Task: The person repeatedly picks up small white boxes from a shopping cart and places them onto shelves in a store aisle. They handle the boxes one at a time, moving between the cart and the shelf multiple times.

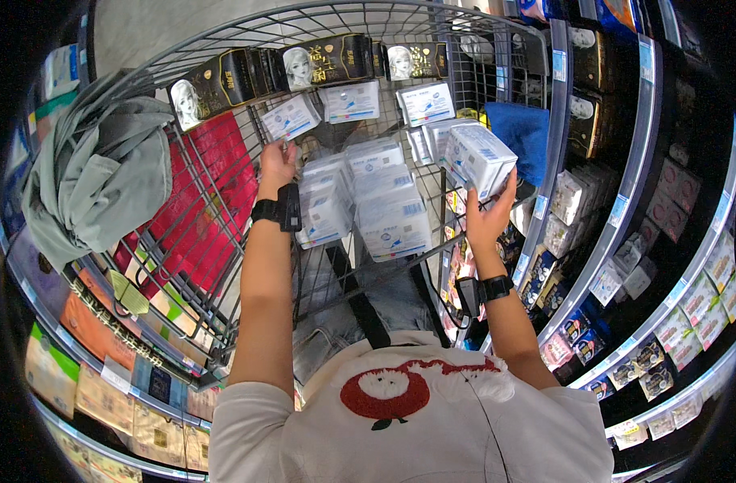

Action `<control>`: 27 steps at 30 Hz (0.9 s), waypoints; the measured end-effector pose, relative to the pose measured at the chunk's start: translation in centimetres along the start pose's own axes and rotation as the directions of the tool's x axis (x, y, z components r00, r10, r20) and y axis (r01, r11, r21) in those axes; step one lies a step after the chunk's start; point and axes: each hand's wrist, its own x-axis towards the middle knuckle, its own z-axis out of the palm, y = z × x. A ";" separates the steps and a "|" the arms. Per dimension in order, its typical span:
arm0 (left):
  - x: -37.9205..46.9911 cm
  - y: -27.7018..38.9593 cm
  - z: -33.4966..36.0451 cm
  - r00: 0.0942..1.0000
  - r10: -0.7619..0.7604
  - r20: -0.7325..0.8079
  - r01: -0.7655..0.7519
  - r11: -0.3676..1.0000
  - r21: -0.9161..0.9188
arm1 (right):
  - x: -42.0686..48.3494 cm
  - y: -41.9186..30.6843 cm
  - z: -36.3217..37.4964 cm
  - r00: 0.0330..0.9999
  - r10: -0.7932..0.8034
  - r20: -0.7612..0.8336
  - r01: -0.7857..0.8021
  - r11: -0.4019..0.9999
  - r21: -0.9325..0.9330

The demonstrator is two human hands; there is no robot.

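My right hand (492, 214) grips a pair of white plastic-wrapped packs (480, 154) with blue print, over the right side of the wire shopping cart (319, 9). My left hand (277, 164) is just below a small white pack (291, 118) at the cart's left. Whether its fingers touch that pack is not clear. Between my hands, several similar white packs (395, 226) stand in rows. Farther off lie another white pack (351, 101) and a white pack (426, 104) at the right. Black packs (326, 60) with a printed face line the far side.
Grey cloth (102, 175) drapes over the cart's left rim, near a red bag or sheet (202, 199). A blue cloth (518, 142) hangs at the right. Store shelves (631, 181) with packaged goods close in on the right, and stocked shelves (132, 386) on the left.
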 end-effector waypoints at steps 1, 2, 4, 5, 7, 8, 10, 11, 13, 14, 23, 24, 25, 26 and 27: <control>-1.0 0.5 0.4 0.999 0.034 0.021 -0.035 0.998 0.044 | 0.1 0.0 0.0 1.000 -0.009 0.000 0.009 1.000 0.018; -2.5 0.5 0.6 0.999 0.049 0.019 -0.050 0.996 0.071 | 0.1 -0.1 0.0 1.000 -0.025 -0.004 0.025 1.000 -0.011; -5.9 0.5 1.2 0.977 0.129 0.169 -0.171 0.950 0.262 | 0.1 -0.1 0.0 0.997 -0.074 -0.016 0.073 0.996 -0.049; -7.6 0.3 1.5 0.978 0.102 0.181 -0.168 0.901 0.401 | 0.0 -0.1 0.0 0.999 -0.032 -0.004 0.032 0.999 -0.025; -10.5 0.1 2.1 0.964 0.084 0.253 -0.226 0.759 0.611 | -0.1 0.0 0.0 0.999 0.040 0.020 -0.040 0.999 0.027; -11.7 0.0 2.1 0.940 0.058 0.337 -0.292 0.646 0.705 | -0.2 -0.1 0.0 1.000 0.014 0.008 -0.014 0.999 0.030; -14.2 -0.2 2.1 0.860 0.077 0.505 -0.473 0.494 0.730 | -0.1 -0.3 0.0 0.999 -0.048 -0.016 0.049 0.998 0.038; -15.3 -0.2 2.2 0.815 0.077 0.574 -0.551 0.406 0.729 | 0.0 -0.6 0.0 0.999 -0.019 -0.031 0.022 0.992 0.127; -17.5 0.0 2.9 0.743 0.000 0.669 -0.593 0.463 0.659 | 0.2 -1.6 -0.1 0.994 0.096 -0.047 -0.077 0.950 0.304; -18.9 0.0 3.1 0.713 -0.016 0.701 -0.614 0.470 0.634 | 0.2 -2.4 -0.3 0.993 0.120 0.002 -0.105 0.865 0.490; -28.7 2.7 4.6 0.590 0.206 0.781 -0.666 0.671 0.326 | -2.1 -13.2 1.5 0.773 -0.242 0.586 -0.406 0.520 0.751; -29.0 3.3 4.2 0.598 0.223 0.770 -0.649 0.698 0.302 | -2.0 -13.7 1.8 0.717 -0.244 0.653 -0.481 0.505 0.716; -29.2 3.8 3.9 0.604 0.243 0.759 -0.635 0.722 0.275 | -2.1 -14.1 2.0 0.706 -0.286 0.647 -0.470 0.494 0.731; -29.3 4.0 3.6 0.618 0.267 0.739 -0.650 0.703 0.289 | -2.1 -14.4 2.2 0.695 -0.329 0.640 -0.460 0.481 0.746; -29.4 4.2 3.3 0.615 0.273 0.739 -0.646 0.712 0.275 | -2.1 -14.6 2.3 0.683 -0.364 0.633 -0.455 0.465 0.759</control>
